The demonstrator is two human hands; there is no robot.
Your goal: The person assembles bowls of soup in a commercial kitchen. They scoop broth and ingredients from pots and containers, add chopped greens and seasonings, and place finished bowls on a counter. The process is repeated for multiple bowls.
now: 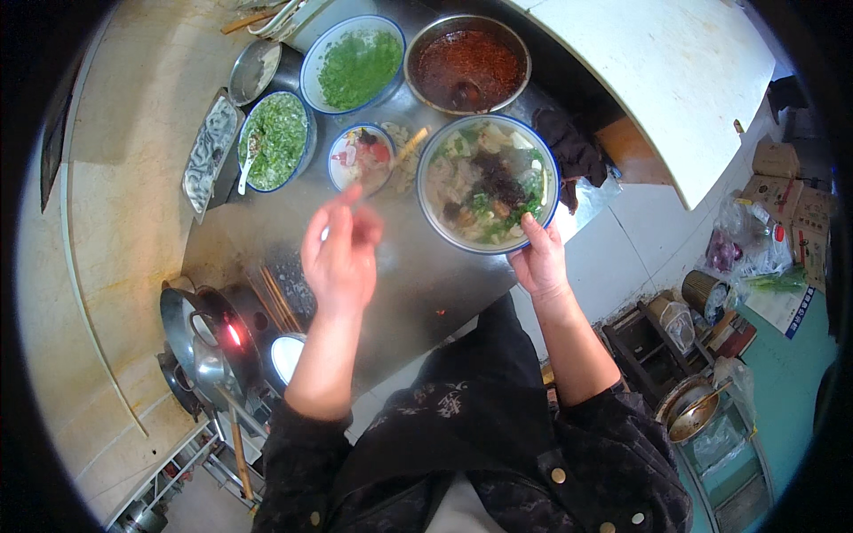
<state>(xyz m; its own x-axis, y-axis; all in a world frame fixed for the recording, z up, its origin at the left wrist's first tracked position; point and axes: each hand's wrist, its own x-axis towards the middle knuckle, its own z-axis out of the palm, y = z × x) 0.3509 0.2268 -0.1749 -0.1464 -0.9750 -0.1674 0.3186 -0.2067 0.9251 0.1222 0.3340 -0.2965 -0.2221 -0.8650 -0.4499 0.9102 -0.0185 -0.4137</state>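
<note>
Right hand point(539, 260) fingers grip one soup bowl point(488, 182); left hand point(340, 253) fingers loosely spread, empty; two herb bowls point(354, 64).

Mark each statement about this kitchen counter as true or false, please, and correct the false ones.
1. The right hand holds the rim of the big soup bowl. True.
2. The left hand rests flat on the counter. False: it is raised above the metal counter, fingers pinched.
3. The bowl of red sauce stands beyond the soup bowl. True.
4. The soup bowl is empty. False: it holds broth with greens and dark toppings.
5. Two bowls of chopped greens stand at the back left. True.
</note>
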